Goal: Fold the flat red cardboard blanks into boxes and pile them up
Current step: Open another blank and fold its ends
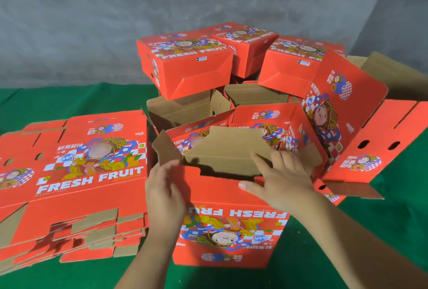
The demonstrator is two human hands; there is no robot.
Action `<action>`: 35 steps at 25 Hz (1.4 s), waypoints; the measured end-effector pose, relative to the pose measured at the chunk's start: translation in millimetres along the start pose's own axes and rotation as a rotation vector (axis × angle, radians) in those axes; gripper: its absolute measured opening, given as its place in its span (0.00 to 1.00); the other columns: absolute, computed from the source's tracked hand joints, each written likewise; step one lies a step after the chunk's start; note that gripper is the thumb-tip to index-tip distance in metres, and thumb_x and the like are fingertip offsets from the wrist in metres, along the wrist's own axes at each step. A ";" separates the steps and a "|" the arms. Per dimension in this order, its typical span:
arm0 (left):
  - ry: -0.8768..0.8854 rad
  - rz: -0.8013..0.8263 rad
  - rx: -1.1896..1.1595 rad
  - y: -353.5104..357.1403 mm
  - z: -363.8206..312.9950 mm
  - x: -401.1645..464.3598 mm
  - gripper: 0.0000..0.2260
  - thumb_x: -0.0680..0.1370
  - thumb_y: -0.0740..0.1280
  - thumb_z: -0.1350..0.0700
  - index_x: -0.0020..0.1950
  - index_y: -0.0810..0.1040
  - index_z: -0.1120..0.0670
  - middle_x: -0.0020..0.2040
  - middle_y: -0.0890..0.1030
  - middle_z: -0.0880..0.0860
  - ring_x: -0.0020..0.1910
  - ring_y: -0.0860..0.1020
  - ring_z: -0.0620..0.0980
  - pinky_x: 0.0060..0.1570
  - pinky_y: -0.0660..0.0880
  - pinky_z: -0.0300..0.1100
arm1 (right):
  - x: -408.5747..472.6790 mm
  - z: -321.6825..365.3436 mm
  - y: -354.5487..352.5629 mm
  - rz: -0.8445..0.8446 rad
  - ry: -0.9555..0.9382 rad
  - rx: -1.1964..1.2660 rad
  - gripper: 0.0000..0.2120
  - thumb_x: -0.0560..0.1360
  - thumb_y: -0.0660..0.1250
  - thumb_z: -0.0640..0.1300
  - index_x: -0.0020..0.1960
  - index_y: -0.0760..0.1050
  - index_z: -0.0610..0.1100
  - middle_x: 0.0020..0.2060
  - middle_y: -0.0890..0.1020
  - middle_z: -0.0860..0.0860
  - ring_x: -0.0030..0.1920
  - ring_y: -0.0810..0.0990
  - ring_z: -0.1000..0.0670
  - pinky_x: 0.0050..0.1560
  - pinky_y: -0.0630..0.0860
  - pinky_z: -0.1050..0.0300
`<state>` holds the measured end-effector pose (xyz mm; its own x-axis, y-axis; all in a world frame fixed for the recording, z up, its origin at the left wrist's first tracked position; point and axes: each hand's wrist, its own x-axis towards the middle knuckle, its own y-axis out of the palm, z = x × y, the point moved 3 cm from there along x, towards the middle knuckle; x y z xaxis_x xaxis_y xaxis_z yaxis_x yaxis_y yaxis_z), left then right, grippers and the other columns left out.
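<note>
Several folded red boxes (185, 66) already sit piled at the back of the green table (69, 98), some closed and printed side up, some open with their brown insides showing. To the left lies a thick stack of flat blanks (71, 173), printed face up and reading FRESH FRUIT, fanned a little at its near edge. On the right, one part-opened blank (342, 117) leans against the pile.

Straight ahead stands the box in hand (229, 226), upright on the table just beside the flat stack, its print upside down from this view. By my reading the step is closing the flaps at its open top: a long brown flap (229, 149) is tipped inward and a short side flap (165, 147) stands up at the left.

The left hand (164, 193) pinches the lower edge of that side flap, thumb and fingers curled round it. The right hand (282, 177) lies flat, fingers straight, pressing on the box's top right corner and gripping nothing.

Next, I judge, the side flap wants folding in and tucking, then the box goes onto the pile.
</note>
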<state>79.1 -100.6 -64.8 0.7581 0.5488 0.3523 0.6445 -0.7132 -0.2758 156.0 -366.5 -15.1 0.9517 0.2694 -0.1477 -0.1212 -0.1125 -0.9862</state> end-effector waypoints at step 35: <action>-0.055 0.523 0.745 33.9 -25.6 30.8 0.33 0.73 0.55 0.20 0.69 0.73 0.39 0.68 0.66 0.51 0.71 0.65 0.60 0.72 0.63 0.59 | 22.5 -8.1 22.1 0.037 0.134 0.597 0.40 0.75 0.63 0.72 0.82 0.52 0.63 0.79 0.55 0.52 0.80 0.51 0.42 0.78 0.56 0.41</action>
<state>121.7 -119.0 -40.3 0.9631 0.2685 -0.0181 0.1006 -0.4215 -0.9012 177.0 -370.6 -39.6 0.9662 0.1485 -0.2105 -0.2555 0.4465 -0.8575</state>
